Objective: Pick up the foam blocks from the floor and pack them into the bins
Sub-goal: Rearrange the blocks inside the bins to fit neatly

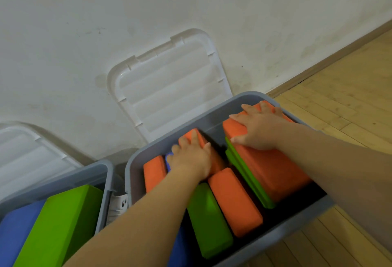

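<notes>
Both grey bins are standing against the white wall, and the person is leaning over the right-hand bin (214, 116) with both arms reaching into it. The right hand (261, 128) is lying flat, fingers spread wide, on top of a big orange foam block (275, 171) that is sitting tilted at the bin's right side on a couple of thin green slabs (247, 174). The left hand (191, 157) is resting palm down, fingers loosely spread, on a smaller orange block (197, 137) near the back, gripping nothing. Around it the matte, round-cornered blocks are standing on edge: an orange one (153, 173) by the left wall, a sliver of blue (168, 160) just beside it, and a green block (209, 220) touching another orange block (235, 201) in the middle. The left bin (63, 179) is holding a large green block (61, 222) lying against a blue one (17, 235). Two white lids (169, 88) are leaning on the wall behind the bins, on a pale wooden floor (339, 107).
</notes>
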Motion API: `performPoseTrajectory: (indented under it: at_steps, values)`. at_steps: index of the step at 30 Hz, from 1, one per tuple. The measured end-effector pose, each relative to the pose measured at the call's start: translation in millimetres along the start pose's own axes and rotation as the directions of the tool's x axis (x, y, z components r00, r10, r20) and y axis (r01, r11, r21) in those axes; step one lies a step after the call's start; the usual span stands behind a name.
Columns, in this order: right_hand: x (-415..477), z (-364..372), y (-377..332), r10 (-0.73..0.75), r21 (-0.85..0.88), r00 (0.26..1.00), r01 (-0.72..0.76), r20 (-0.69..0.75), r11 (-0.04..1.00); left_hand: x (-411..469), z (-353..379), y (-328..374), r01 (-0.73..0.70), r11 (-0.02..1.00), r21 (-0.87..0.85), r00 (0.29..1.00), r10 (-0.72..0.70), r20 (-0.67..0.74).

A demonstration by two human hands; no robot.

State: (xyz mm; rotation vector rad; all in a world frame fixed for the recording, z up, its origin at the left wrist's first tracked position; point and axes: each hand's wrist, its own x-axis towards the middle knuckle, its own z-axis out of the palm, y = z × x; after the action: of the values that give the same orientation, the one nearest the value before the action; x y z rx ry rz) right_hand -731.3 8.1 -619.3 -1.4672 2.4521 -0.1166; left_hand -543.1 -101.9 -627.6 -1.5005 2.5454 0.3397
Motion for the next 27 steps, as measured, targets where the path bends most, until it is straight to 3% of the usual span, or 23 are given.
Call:
performPoseTrajectory:
  at_steps: [3, 6, 10, 14, 16, 19, 23, 24, 27]
  values:
    - [-1.0, 3.9, 1.4, 0.132, 0.038, 0.991, -0.131, -0.019, 0.991, -2.2, 39.0, -10.7, 0.061, 0.998, -0.035, 0.998, -0.06, 0.031]
    - [-3.5, 10.8, 0.1, 0.152, 0.043, 0.988, -0.151, -0.032, 0.988, 5.0, 40.3, -4.9, 0.041, 0.999, -0.004, 0.998, -0.041, 0.039]
    - [-4.8, 13.0, 1.7, 0.153, 0.032, 0.988, -0.153, 0.017, 0.988, -0.6, 36.1, -1.7, 0.044, 0.999, -0.03, 0.984, -0.038, 0.173]
    - [-1.2, -3.8, 13.3, 0.281, 0.215, 0.958, -0.262, -0.06, 0.941, -23.2, 31.4, 9.0, -0.118, 0.964, -0.24, 0.992, 0.126, 0.02]
    - [7.1, -3.5, 10.2, 0.336, 0.245, 0.942, -0.324, -0.011, 0.914, -32.7, 36.4, 16.4, -0.189, 0.913, -0.362, 0.975, 0.219, 0.044]
    - [12.4, 1.2, 5.7, 0.363, 0.187, 0.93, -0.366, 0.054, 0.912, -39.8, 47.2, 27.7, -0.186, 0.825, -0.534, 0.965, 0.255, 0.059]
    - [-1.8, -40.4, -11.0, 0.284, 0.284, 0.959, -0.273, 0.003, 0.919, -50.3, 12.1, 26.1, -0.193, 0.43, -0.882, 0.944, 0.326, -0.048]
    - [-3.2, -48.8, -17.9, 0.266, 0.304, 0.964, -0.248, -0.021, 0.92, -48.1, -3.6, 17.9, -0.172, 0.38, -0.909, 0.94, 0.339, -0.037]
    - [-7.0, -50.3, -39.2, 0.162, 0.48, 0.983, -0.181, 0.081, 0.858, -36.8, -51.9, -21.7, -0.1, 0.491, -0.865, 0.952, 0.299, 0.059]
